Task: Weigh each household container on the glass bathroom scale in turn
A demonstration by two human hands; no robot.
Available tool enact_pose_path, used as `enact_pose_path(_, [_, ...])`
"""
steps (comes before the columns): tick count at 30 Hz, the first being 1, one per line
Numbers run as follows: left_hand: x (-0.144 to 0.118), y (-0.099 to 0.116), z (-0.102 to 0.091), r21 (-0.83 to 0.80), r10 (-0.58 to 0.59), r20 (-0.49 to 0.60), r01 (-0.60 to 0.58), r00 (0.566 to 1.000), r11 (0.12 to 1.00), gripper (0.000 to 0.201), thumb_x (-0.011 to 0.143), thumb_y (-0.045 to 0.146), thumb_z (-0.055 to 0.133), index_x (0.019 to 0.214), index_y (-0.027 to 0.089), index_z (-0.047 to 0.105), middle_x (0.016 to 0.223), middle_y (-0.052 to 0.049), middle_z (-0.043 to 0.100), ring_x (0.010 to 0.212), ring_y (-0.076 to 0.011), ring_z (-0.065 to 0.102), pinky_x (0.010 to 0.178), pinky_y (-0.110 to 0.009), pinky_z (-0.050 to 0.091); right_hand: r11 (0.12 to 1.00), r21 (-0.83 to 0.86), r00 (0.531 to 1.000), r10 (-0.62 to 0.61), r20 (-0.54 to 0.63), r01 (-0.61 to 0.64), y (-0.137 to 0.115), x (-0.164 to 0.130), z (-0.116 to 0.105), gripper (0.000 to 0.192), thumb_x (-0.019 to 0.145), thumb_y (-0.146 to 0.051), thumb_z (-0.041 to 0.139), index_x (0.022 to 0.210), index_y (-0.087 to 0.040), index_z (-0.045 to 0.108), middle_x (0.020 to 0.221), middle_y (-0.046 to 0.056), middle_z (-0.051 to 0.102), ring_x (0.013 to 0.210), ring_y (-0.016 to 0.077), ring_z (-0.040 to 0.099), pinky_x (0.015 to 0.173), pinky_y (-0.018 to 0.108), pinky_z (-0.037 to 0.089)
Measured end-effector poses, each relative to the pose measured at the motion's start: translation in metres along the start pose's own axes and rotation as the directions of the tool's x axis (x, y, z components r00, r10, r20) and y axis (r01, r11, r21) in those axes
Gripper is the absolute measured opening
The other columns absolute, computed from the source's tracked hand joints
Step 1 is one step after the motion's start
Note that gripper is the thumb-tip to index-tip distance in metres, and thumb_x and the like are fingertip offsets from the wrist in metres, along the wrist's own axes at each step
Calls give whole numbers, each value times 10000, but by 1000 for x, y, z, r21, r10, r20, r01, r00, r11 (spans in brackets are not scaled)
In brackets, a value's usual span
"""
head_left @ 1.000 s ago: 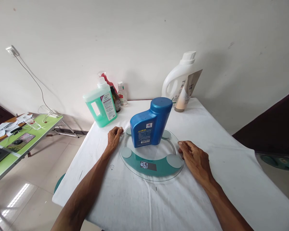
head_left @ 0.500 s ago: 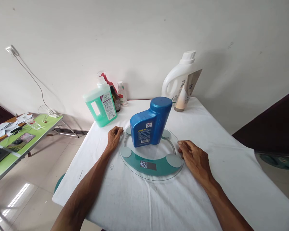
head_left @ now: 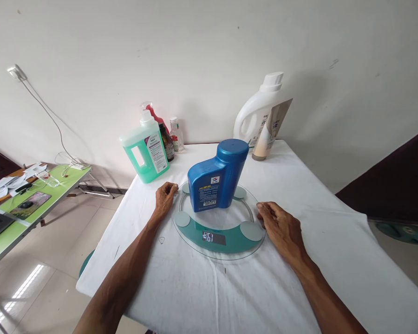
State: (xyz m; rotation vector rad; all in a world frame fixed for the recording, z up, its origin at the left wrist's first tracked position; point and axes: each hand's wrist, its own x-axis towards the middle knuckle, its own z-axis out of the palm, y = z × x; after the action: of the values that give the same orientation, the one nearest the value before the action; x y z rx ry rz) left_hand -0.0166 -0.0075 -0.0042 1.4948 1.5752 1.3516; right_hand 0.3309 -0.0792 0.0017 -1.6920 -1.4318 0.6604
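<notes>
A blue plastic bottle (head_left: pixel 216 178) stands upright on a round glass scale (head_left: pixel 218 243) whose display shows digits. The scale lies on a table under a white cloth (head_left: pixel 230 287). My left hand (head_left: pixel 165 198) rests on the cloth at the scale's left rim, fingers curled against the edge. At the scale's right rim lies my right hand (head_left: pixel 281 227), palm down, its fingertips touching the glass. Neither hand holds anything.
At the table's back stand a green liquid jug (head_left: pixel 145 150), a red-topped spray bottle (head_left: pixel 155 115), a dark bottle (head_left: pixel 166 141), a small clear bottle (head_left: pixel 176 134), a white jug (head_left: pixel 259 116) and a beige tube (head_left: pixel 266 139). A green side table (head_left: pixel 31 204) stands left.
</notes>
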Motion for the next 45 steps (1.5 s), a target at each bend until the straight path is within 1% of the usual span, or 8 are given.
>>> enact_pose_path(9, [0, 1, 0, -5, -4, 4, 4, 1000, 1000, 308, 922, 480, 690, 820, 196, 752, 780, -44, 763, 755, -193, 675, 779, -333, 520, 1000, -2, 1000, 19, 6, -19, 1, -1, 0, 458, 965, -690, 457, 869, -284, 645, 752, 61, 767, 676, 263, 707, 738, 391, 542])
enact_pose_path(16, [0, 2, -1, 8, -4, 4, 4, 1000, 1000, 306, 922, 482, 697, 825, 198, 754, 793, -48, 776, 765, -198, 685, 772, -331, 523, 1000, 3, 1000, 10, -2, -10, 3, 0, 0, 422, 953, -669, 479, 850, -294, 642, 758, 57, 780, 682, 267, 719, 738, 395, 542])
enact_pose_path(20, [0, 0, 0, 12, -6, 0, 6, 1000, 1000, 319, 913, 503, 692, 822, 202, 749, 789, -47, 768, 763, -200, 679, 775, -335, 518, 1000, 0, 1000, 3, -6, -3, 2, 0, 0, 427, 942, -681, 469, 847, -300, 638, 741, 55, 774, 664, 268, 705, 744, 406, 541])
enact_pose_path(26, [0, -1, 0, 14, 4, -7, -4, 1000, 1000, 318, 913, 503, 701, 814, 206, 751, 765, -36, 751, 743, -196, 666, 759, -330, 514, 1000, 7, 1000, -11, -5, 11, 3, 0, 0, 437, 954, -686, 475, 847, -296, 640, 725, 54, 763, 652, 260, 691, 710, 396, 537])
enact_pose_path(31, [0, -1, 0, 14, 6, 0, -6, 1000, 1000, 299, 912, 483, 700, 828, 202, 757, 778, -39, 765, 763, -200, 680, 778, -336, 521, 1000, 4, 1000, 6, -2, -6, 2, 0, 1, 442, 929, -695, 472, 865, -293, 644, 724, 52, 755, 652, 265, 692, 739, 407, 550])
enact_pose_path(36, [0, 0, -1, 19, 8, -6, -8, 1000, 1000, 293, 920, 475, 697, 823, 205, 759, 779, -40, 768, 765, -200, 684, 785, -336, 524, 1000, 5, 1000, 8, -5, -8, 1, 0, 0, 438, 935, -683, 481, 881, -288, 663, 760, 61, 780, 702, 281, 725, 751, 407, 558])
enact_pose_path(45, [1, -3, 0, 14, 14, -12, -14, 1000, 1000, 308, 911, 496, 703, 823, 206, 759, 760, -36, 750, 733, -192, 657, 751, -329, 513, 1000, 19, 1000, 10, 5, -10, 0, 0, -1, 450, 946, -696, 482, 883, -288, 663, 759, 65, 782, 697, 281, 730, 724, 401, 557])
